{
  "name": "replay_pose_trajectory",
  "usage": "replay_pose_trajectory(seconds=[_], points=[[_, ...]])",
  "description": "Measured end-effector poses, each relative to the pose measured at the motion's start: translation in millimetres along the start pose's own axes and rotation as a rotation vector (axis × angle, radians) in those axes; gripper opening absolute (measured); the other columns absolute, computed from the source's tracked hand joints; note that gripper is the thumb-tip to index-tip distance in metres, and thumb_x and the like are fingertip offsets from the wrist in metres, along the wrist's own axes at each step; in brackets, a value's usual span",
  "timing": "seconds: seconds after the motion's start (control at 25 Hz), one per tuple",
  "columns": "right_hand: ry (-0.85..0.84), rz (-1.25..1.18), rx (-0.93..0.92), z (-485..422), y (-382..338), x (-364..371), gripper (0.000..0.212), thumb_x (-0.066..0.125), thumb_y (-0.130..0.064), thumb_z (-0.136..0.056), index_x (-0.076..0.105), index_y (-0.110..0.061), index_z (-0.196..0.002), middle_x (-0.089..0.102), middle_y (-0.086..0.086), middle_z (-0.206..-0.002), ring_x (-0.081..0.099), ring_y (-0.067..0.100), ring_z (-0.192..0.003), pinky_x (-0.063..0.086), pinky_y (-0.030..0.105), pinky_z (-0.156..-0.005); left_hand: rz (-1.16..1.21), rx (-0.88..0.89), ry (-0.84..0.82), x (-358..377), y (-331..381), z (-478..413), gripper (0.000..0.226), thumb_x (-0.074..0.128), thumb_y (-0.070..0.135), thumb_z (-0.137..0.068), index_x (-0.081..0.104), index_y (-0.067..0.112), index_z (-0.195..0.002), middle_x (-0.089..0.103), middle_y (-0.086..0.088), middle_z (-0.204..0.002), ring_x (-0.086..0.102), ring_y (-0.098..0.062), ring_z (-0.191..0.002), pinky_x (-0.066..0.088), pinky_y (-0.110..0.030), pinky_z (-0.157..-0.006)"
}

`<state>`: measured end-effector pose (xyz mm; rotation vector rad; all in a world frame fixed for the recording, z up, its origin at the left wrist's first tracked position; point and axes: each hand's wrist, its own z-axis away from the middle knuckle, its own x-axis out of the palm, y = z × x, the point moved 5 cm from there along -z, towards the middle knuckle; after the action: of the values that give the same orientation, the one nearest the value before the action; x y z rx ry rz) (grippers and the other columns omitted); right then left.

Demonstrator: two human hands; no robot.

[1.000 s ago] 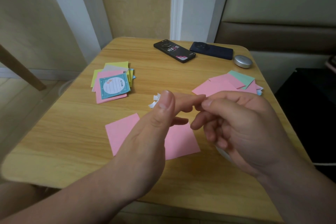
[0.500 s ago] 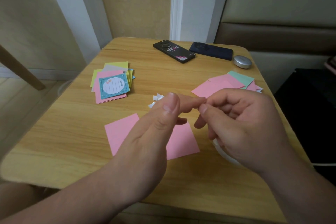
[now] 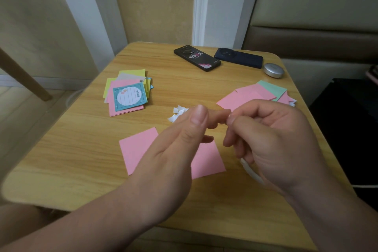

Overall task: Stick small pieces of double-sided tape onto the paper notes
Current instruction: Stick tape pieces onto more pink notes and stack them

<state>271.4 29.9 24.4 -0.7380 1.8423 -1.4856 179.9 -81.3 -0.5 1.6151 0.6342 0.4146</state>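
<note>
We pinch a tiny tape bit [image 3: 229, 116] with our right fingers [image 3: 235, 127] against our straight left fingers [image 3: 217, 114], with the pink note [image 3: 139, 149] just below, mid-frame.

This looks like a room at home. I sit at a small wood-grain table [image 3: 81, 159] with rounded corners, pushed up to a cream wall [image 3: 155, 2] with white trim [image 3: 201, 6]. On my right stands something padded in beige and brown [image 3: 313, 39], a sofa back or a headboard, I can't tell which. Personal things lie at the far edge: a black phone [image 3: 197, 58], a dark blue phone [image 3: 239, 57] and a small silver case [image 3: 273, 70]. Loose piles of coloured paper notes [image 3: 122, 108] suggest a home craft corner.
</note>
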Motion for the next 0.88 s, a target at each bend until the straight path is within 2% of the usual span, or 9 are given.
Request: replay_pose_trajectory(seconds=[0.08, 0.16, 0.28, 0.4, 0.48, 0.64, 0.8, 0.88], points=[[-0.006, 0.017, -0.024, 0.0, -0.5, 0.3, 0.022, 0.064, 0.002, -0.083, 0.069, -0.009, -0.065, 0.065, 0.01, -0.053, 0.053, 0.013, -0.04, 0.037, 0.017, -0.038, 0.052, 0.048, 0.005, -1.7, 3.9, 11.0, 0.04, 0.042, 0.052, -0.098, 0.076, 0.033, -0.111, 0.07, 0.005, -0.116, 0.062, -0.014, -0.116, 0.052, -0.046, -0.095], [-0.006, 0.012, -0.034, -0.2, 0.9, 0.6, 0.024, 0.063, 0.007, -0.084, 0.069, -0.008, -0.067, 0.065, 0.009, -0.052, 0.053, 0.012, -0.04, 0.038, 0.016, -0.038, 0.071, 0.023, 0.03, -2.7, 2.3, 10.5, 0.031, 0.052, 0.034, -0.095, 0.077, 0.025, -0.111, 0.073, 0.001, -0.113, 0.066, -0.02, -0.11, 0.052, -0.051, -0.097], [-0.031, -0.028, -0.057, 1.3, 0.0, 5.2, 0.011, 0.067, -0.002, -0.079, 0.068, -0.005, -0.068, 0.064, 0.009, -0.052, 0.054, 0.009, -0.04, 0.039, 0.015, -0.039, 0.069, 0.004, 0.062, -3.7, -1.0, 9.1, 0.023, 0.064, 0.027, -0.087, 0.078, 0.027, -0.104, 0.076, -0.003, -0.102, 0.069, -0.028, -0.098, 0.051, -0.055, -0.096], [-0.063, -0.072, -0.053, 2.5, 2.1, 7.6, 0.01, 0.062, -0.009, -0.076, 0.068, -0.007, -0.068, 0.066, 0.01, -0.054, 0.055, 0.007, -0.04, 0.039, 0.013, -0.039, 0.07, -0.013, 0.091, -7.4, -0.4, 9.9, 0.014, 0.073, 0.028, -0.086, 0.08, 0.024, -0.099, 0.077, -0.004, -0.093, 0.069, -0.027, -0.091, 0.055, -0.047, -0.091], [-0.097, -0.073, -0.062, 3.1, 1.8, 9.2, 0.011, 0.062, -0.008, -0.078, 0.068, -0.007, -0.069, 0.068, 0.01, -0.056, 0.055, 0.009, -0.04, 0.039, 0.013, -0.04, 0.016, 0.004, 0.101, -9.4, 2.9, 10.2, 0.014, 0.07, 0.028, -0.087, 0.08, 0.024, -0.097, 0.076, -0.002, -0.091, 0.07, -0.022, -0.089, 0.055, -0.039, -0.085], [-0.126, -0.044, -0.075, 3.5, -0.3, 9.4, 0.017, 0.065, 0.006, -0.088, 0.071, -0.001, -0.074, 0.069, 0.011, -0.057, 0.054, 0.006, -0.038, 0.042, 0.013, -0.042, -0.089, 0.037, 0.124, -11.3, 9.3, 10.7, 0.016, 0.066, 0.028, -0.087, 0.079, 0.025, -0.094, 0.076, 0.005, -0.088, 0.07, -0.013, -0.085, 0.056, -0.029, -0.078], [-0.156, -0.024, -0.099, 5.0, -2.0, 9.6, 0.019, 0.059, 0.009, -0.09, 0.072, 0.0, -0.079, 0.064, -0.005, -0.048, 0.056, 0.006, -0.041, 0.047, 0.019, -0.046, -0.059, 0.055, 0.12, -10.9, 13.1, 11.7, 0.019, 0.066, 0.031, -0.084, 0.079, 0.019, -0.091, 0.074, -0.001, -0.082, 0.069, -0.014, -0.079, 0.055, -0.025, -0.074], [-0.155, -0.039, -0.122, 4.9, -1.6, 10.2, 0.021, 0.059, 0.01, -0.089, 0.073, -0.003, -0.08, 0.064, -0.006, -0.049, 0.057, 0.008, -0.042, 0.048, 0.019, -0.047, -0.056, 0.071, 0.115, -10.8, 15.6, 11.7, 0.019, 0.069, 0.029, -0.082, 0.079, 0.017, -0.093, 0.074, -0.001, -0.082, 0.07, -0.012, -0.078, 0.054, -0.021, -0.071]])
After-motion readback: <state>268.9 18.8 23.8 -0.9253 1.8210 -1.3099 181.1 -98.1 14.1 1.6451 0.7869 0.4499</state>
